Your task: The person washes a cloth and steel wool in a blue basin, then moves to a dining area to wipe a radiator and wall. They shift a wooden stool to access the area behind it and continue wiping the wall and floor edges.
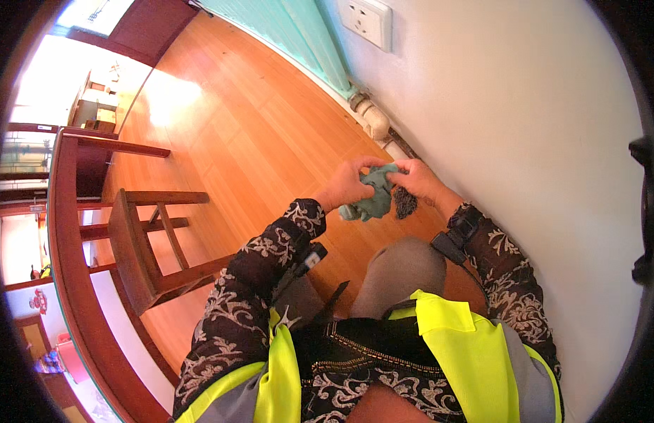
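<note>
A crumpled grey-green cloth [373,203] is bunched between my two hands, above the wooden floor. My left hand [344,187] grips its left side, with the fingers curled over the top. At the upper right of the same cloth, my right hand [417,180] pinches it between thumb and fingers. Just below the right hand's fingers sits a dark grey, rough-textured clump [406,203], like a scouring pad. I cannot make out whether the right hand also holds that clump.
A pale wall [524,127] with a white socket [367,22] rises close on my right. Along its foot runs a cream pipe [371,116], joined to a turquoise radiator [292,35]. To my left stand a wooden stool [140,247] and a glass-edged table [65,211].
</note>
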### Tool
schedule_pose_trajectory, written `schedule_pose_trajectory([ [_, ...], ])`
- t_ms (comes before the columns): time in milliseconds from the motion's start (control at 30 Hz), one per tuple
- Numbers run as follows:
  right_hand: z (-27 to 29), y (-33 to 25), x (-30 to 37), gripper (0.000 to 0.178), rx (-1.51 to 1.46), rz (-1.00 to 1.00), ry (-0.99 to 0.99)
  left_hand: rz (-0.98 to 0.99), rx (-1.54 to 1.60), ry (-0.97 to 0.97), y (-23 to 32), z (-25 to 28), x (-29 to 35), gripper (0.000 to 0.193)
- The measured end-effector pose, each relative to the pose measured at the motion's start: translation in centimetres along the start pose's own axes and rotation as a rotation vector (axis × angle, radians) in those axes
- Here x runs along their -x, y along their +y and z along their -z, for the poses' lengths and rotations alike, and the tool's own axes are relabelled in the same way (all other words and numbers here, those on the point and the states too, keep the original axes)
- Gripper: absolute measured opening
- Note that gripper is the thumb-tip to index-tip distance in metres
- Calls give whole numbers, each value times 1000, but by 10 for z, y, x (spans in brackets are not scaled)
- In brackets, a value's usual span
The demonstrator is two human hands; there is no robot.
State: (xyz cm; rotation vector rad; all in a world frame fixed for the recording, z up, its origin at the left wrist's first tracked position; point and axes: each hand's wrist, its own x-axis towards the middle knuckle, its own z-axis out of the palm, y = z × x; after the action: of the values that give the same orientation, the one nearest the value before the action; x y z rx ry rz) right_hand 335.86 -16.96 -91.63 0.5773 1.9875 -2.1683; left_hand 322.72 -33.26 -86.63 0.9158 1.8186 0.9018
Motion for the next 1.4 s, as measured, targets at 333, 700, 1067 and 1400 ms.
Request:
schedule_pose_trajectory([
  [333,2,-12,-12,38,289,380,666,8,328,373,-41,-28,-53,39],
  [700,4,3,-9,52,1148,217,336,-191,244,620,-66,-53,-74,19],
  [1067,6,3,-16,59,923,4,402,-219,-203,354,-40,-49,-52,56],
  [1400,7,-6,-44,51,806,136,465,-150,-199,304,-27,-67,-53,74],
])
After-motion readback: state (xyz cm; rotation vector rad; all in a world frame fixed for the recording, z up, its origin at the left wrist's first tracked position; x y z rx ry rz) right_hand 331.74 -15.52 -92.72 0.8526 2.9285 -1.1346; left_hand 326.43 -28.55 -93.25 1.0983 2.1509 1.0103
